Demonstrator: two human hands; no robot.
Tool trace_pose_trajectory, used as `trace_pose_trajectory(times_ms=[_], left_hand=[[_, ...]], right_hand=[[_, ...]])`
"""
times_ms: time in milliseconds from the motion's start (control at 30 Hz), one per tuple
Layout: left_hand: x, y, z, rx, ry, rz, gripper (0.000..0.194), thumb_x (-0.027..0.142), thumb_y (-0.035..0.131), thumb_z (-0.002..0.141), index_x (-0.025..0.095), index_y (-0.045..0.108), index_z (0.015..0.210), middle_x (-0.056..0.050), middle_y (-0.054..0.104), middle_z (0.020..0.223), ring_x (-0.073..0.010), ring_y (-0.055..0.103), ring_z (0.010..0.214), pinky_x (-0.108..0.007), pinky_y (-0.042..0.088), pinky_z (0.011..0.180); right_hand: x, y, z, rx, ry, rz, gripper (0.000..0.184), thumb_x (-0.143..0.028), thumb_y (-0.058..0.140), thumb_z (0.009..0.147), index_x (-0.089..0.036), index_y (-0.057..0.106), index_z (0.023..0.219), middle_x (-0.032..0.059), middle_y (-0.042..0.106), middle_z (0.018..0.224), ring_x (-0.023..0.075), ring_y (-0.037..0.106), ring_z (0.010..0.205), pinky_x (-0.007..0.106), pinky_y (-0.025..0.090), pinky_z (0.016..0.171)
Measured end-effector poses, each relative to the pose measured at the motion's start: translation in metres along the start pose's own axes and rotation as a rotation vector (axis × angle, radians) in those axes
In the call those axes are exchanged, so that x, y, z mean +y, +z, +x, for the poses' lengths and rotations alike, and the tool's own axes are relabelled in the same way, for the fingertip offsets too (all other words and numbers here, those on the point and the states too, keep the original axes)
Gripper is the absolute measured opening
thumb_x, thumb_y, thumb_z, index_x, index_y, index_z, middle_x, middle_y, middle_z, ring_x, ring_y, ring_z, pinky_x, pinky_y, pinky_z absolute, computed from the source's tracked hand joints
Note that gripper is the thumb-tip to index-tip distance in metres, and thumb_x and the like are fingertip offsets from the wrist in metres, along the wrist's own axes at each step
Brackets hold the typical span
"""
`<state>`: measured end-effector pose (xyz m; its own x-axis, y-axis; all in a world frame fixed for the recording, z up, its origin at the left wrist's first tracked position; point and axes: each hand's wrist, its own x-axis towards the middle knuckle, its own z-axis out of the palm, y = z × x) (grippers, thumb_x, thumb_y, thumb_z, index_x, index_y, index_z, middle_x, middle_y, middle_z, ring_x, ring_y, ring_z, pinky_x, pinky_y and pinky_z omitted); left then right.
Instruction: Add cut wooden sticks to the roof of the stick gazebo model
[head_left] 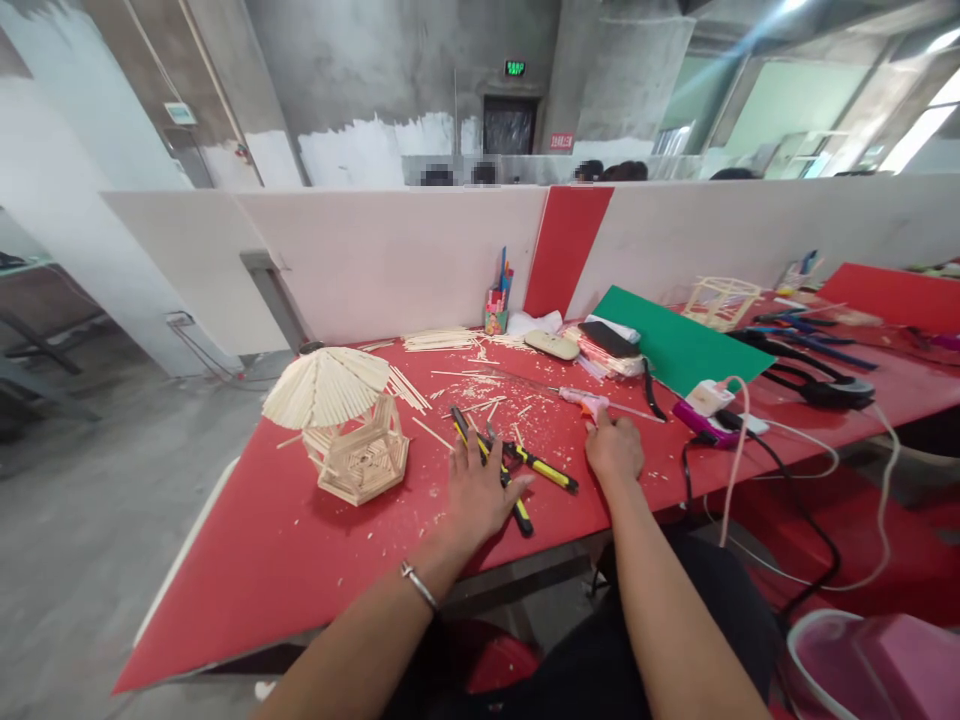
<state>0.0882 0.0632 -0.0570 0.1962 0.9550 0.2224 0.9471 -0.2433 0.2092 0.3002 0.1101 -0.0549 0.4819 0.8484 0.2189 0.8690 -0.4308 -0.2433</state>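
Observation:
My left hand lies flat on the red table with its fingers spread. Beneath and beside its fingers are yellow-and-black handled tools, partly covered, that look like pliers. My right hand is curled round the grip of a pink hot glue gun, whose nozzle points left and whose glue stick sticks out at the back. Left of my hands stands an octagonal model built of thin wooden sticks. A cone-shaped stick roof sits tilted over its back left side.
Loose sticks and scraps litter the red table. Behind are a pen holder, a beige case and a green board. At right lie a purple power strip with trailing cables and black-handled scissors.

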Motion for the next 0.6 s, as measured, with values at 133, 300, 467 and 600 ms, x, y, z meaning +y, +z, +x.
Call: trace_pose_trajectory(times_ms=[133,300,467,600], left_hand=[[0.009,0.006,0.022,0.042,-0.04,-0.003,0.073,0.066,0.042,0.082,0.02,0.046,0.138,-0.023,0.032,0.149,-0.0442,0.032,0.132,-0.059,0.027,0.104],[-0.003,-0.009,0.027,0.001,0.008,-0.056,0.062,0.052,0.046,0.087,0.017,0.044,0.138,-0.023,0.036,0.146,-0.0395,0.039,0.129,-0.059,0.034,0.1],[-0.048,-0.036,0.0,0.01,0.104,-0.139,0.04,0.021,0.05,0.085,0.012,0.056,0.124,-0.02,0.054,0.132,-0.0304,0.049,0.123,-0.045,0.041,0.1],[-0.081,-0.04,-0.028,0.103,0.064,-0.184,0.037,0.019,0.049,0.084,0.013,0.059,0.119,-0.021,0.057,0.127,-0.0319,0.052,0.12,-0.049,0.045,0.097]], right_hand=[[-0.008,-0.014,0.004,0.015,-0.023,0.048,0.045,-0.029,0.04,0.092,-0.009,0.049,0.132,0.0255,0.055,0.114,0.0352,0.052,0.106,0.045,0.043,0.079],[-0.043,-0.031,-0.042,-0.07,-0.458,0.194,0.043,-0.039,0.039,0.095,-0.019,0.051,0.13,0.0114,0.06,0.119,0.0206,0.053,0.109,0.03,0.04,0.091],[-0.086,-0.031,-0.09,-0.182,-0.773,0.251,0.029,-0.032,0.043,0.094,-0.026,0.063,0.115,0.0044,0.065,0.109,0.0181,0.055,0.101,0.027,0.039,0.088],[-0.116,-0.026,-0.094,-0.212,-0.819,0.195,0.026,-0.028,0.042,0.094,-0.023,0.066,0.105,0.0065,0.066,0.103,0.0189,0.057,0.1,0.028,0.04,0.086]])
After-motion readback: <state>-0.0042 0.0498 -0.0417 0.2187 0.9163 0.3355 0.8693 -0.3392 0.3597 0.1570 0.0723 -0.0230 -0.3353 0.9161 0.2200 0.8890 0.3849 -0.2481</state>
